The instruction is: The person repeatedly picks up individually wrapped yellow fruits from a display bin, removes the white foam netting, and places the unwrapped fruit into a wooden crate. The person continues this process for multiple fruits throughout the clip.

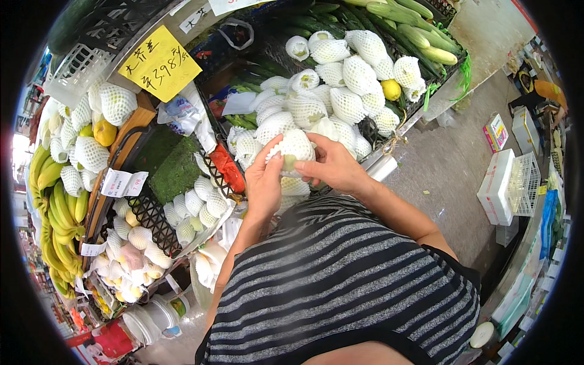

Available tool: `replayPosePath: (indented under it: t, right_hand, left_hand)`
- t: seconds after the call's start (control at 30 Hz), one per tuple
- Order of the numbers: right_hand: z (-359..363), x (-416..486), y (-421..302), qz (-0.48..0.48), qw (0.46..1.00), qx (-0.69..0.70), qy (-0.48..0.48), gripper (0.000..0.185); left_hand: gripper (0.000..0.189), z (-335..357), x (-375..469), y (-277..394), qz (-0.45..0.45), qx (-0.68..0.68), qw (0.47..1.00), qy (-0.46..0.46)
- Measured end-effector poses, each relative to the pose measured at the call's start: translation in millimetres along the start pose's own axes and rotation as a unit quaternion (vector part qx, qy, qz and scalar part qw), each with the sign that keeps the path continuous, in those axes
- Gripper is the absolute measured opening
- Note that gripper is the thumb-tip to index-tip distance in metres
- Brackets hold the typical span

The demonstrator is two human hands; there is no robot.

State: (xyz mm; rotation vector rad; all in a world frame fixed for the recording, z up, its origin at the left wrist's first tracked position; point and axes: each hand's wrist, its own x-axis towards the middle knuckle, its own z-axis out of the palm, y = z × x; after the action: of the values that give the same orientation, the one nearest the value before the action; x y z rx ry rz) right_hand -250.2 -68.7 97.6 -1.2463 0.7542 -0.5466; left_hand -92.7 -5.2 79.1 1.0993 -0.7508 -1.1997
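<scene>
Between my hands is a pale green fruit in a white foam net (294,148). My left hand (267,182) grips it from the left, the thumb on the net's edge. My right hand (335,164) holds the other side, its thumb at the bare green patch that shows through the net's opening. Just beyond the hands lies a heap of similar fruits in white foam nets (303,112), piled in a black crate. One yellow fruit (391,90) without a net sits at the heap's right side. The fruit's kind cannot be told for certain.
Long green cucumber-like vegetables (401,18) fill the far crate. Bananas (64,205) and more netted fruits (91,153) stand at the left, near a yellow price card (159,64). A white foam box (496,187) and a person in orange (550,96) are across the aisle.
</scene>
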Motion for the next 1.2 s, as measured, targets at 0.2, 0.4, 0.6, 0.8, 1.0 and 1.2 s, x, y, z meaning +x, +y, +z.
replayPosePath:
  t: [0.2,0.4,0.6,0.8,1.0,1.2]
  right_hand:
    - [7.6,-3.2,-1.3,-0.05,0.958,0.282,-0.022,0.084]
    - [4.5,-7.8,1.1,-0.2,0.978,-0.037,0.035,0.099]
    - [7.8,-13.3,0.0,-0.346,0.891,-0.287,0.066,0.097]
    - [8.2,-12.7,7.0,-0.358,0.879,-0.29,0.123,0.094]
    - [5.6,-8.0,19.7,-0.322,0.926,-0.141,0.141,0.091]
    - [5.8,-5.1,22.3,-0.33,0.916,-0.168,0.156,0.089]
  left_hand:
    - [0.047,-9.1,0.2,1.3,0.23,0.124,0.955,-0.143]
    - [0.06,-11.9,-0.5,10.5,0.21,-0.091,0.943,-0.24]
    - [0.07,2.8,-14.4,46.9,0.304,0.303,0.894,-0.127]
    - [0.057,2.8,-22.3,34.4,0.389,0.468,0.791,-0.057]
    - [0.052,12.7,-28.3,28.3,0.415,0.451,0.775,-0.156]
    - [0.054,10.3,-24.2,28.4,0.421,0.461,0.767,-0.15]
